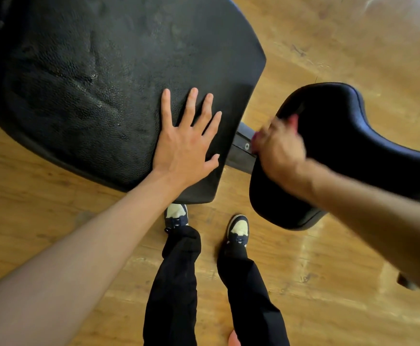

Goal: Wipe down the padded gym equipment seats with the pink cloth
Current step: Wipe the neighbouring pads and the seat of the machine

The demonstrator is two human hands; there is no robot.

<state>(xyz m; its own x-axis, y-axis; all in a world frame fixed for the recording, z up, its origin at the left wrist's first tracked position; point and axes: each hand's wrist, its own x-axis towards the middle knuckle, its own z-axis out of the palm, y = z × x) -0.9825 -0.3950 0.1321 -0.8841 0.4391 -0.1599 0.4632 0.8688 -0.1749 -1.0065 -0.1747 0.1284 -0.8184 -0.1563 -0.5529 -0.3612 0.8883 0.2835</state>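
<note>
A large black padded back pad (pixel 104 83) fills the upper left of the head view. My left hand (pixel 186 143) lies flat on its near right corner, fingers spread and straight. To the right sits a smaller black padded seat (pixel 353 146). My right hand (pixel 278 148) is on the seat's left edge, blurred by motion. It grips the pink cloth (pixel 294 120), of which only slivers show past the fingers.
A grey metal bar (pixel 241 148) joins the two pads between my hands. The wooden floor (pixel 328 270) spreads all around. My legs in black trousers and two dark-and-white shoes (pixel 237 228) stand just below the pads.
</note>
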